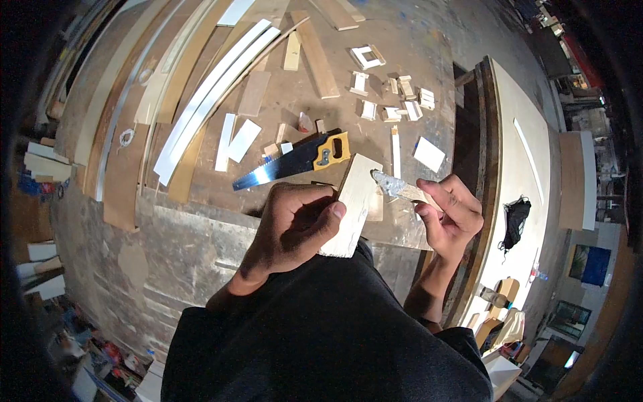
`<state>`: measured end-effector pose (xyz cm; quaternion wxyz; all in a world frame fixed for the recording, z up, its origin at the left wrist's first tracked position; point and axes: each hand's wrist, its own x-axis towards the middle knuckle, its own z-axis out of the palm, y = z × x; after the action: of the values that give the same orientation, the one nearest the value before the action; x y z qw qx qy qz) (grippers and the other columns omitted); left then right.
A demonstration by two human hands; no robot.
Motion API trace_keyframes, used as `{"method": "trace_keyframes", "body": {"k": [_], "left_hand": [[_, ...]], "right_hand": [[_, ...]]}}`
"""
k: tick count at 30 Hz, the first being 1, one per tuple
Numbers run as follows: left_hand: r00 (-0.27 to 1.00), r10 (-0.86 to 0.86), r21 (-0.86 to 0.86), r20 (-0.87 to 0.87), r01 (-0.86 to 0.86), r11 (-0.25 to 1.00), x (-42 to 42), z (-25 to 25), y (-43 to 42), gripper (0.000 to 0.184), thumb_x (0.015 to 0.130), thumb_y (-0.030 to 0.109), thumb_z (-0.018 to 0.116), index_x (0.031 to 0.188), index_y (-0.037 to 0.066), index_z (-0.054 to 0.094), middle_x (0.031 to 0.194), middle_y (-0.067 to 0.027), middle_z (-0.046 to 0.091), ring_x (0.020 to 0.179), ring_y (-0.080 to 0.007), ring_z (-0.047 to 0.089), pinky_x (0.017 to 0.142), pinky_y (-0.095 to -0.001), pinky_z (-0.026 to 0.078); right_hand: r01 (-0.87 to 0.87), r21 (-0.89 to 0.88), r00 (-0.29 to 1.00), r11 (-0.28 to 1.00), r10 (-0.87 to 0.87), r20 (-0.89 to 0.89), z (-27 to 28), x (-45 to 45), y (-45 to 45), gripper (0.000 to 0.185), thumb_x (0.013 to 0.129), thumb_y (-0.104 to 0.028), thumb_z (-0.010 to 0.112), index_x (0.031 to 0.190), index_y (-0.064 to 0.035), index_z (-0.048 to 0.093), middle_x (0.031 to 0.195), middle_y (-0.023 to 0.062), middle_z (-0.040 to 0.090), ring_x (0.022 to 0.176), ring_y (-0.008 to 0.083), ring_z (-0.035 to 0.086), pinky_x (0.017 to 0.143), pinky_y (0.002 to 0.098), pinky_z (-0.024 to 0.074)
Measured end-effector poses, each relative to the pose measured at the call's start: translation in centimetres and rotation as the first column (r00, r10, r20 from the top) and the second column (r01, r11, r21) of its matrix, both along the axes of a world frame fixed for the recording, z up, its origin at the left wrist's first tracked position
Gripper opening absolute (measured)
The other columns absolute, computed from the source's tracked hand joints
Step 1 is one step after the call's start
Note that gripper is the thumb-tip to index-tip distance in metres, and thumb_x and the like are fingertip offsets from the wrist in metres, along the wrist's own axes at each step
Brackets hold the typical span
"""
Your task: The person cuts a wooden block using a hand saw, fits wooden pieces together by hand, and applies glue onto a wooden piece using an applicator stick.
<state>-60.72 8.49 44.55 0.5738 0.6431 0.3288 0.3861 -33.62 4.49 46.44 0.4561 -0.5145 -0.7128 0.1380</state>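
Note:
My left hand [301,224] is closed round the left edge of a pale wooden board [355,208], its thumb lying on the face. The board is tilted in front of my chest. Between the thumb and fingers of my right hand [450,211] is a small wooden stick [412,193] whose tip is coated in a whitish-grey substance. That coated tip is at the upper right edge of the board; whether it touches is hard to tell. Beyond the board, a handsaw [288,163] with a yellow handle lies on the brown worktable [234,191].
Long wooden and white strips [214,100] cover the table's left part. Several small wooden pieces [405,100] and a white rectangle [429,154] lie at the back right. On the right, a pale bench [506,134] bears a black tangled bundle [516,224].

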Motion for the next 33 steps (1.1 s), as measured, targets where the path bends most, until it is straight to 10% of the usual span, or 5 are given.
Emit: {"method": "trace_keyframes", "body": {"k": [8,23,29,31,33], "left_hand": [[0.915,0.345,-0.292,0.210,-0.278,0.915,2.1,-0.1,-2.0,0.016,0.096,0.011,0.067,0.098,-0.002,0.057,0.066,0.0002,0.054,0.057,-0.0038,0.047,0.050,-0.0240,0.039],[0.945,0.292,-0.019,0.145,-0.293,0.956,1.6,-1.1,0.3,0.027,0.096,0.019,0.064,0.077,0.002,0.057,0.062,0.0029,0.050,0.058,-0.0027,0.043,0.051,-0.0242,0.035],[0.970,0.228,0.073,0.085,-0.234,0.970,0.3,-2.9,0.9,0.026,0.097,0.023,0.066,0.107,0.000,0.060,0.075,-0.0025,0.061,0.060,-0.0052,0.054,0.050,-0.0227,0.044],[0.876,0.482,-0.362,0.006,-0.448,0.817,0.3,-2.5,1.0,0.028,0.096,0.024,0.067,0.108,0.000,0.060,0.078,-0.0032,0.061,0.057,-0.0053,0.054,0.043,-0.0211,0.043],[0.838,0.543,-0.312,-0.050,-0.530,0.788,-1.8,-5.5,2.7,0.026,0.096,0.025,0.065,0.104,-0.001,0.065,0.074,-0.0026,0.060,0.050,-0.0044,0.051,0.037,-0.0201,0.038]], "right_hand": [[0.024,0.114,0.994,0.993,-0.012,-0.108,-0.9,0.6,0.4,0.035,0.070,-0.015,0.086,0.102,-0.0018,0.078,0.069,0.0026,0.058,0.056,0.0091,0.047,0.050,0.0237,0.0334],[-0.053,0.036,0.993,0.998,0.056,-0.102,-1.0,-0.1,1.6,0.034,0.069,-0.013,0.085,0.099,0.0006,0.077,0.067,0.0054,0.060,0.056,0.0126,0.050,0.051,0.0262,0.0363],[-0.080,-0.054,0.993,0.995,0.075,-0.094,-1.0,-0.5,2.0,0.037,0.070,-0.019,0.086,0.101,-0.0013,0.078,0.068,0.0043,0.060,0.056,0.0126,0.049,0.051,0.0270,0.0366],[-0.092,-0.153,0.996,0.984,0.091,-0.014,-0.6,-0.2,2.2,0.031,0.072,-0.015,0.084,0.099,-0.0013,0.078,0.070,0.0064,0.064,0.057,0.0125,0.053,0.052,0.0260,0.0395],[-0.061,-0.258,0.994,0.964,0.037,-0.099,-1.2,-0.3,2.7,0.018,0.080,-0.011,0.079,0.094,-0.0006,0.077,0.072,0.0103,0.068,0.060,0.0132,0.059,0.055,0.0262,0.0440]]}}
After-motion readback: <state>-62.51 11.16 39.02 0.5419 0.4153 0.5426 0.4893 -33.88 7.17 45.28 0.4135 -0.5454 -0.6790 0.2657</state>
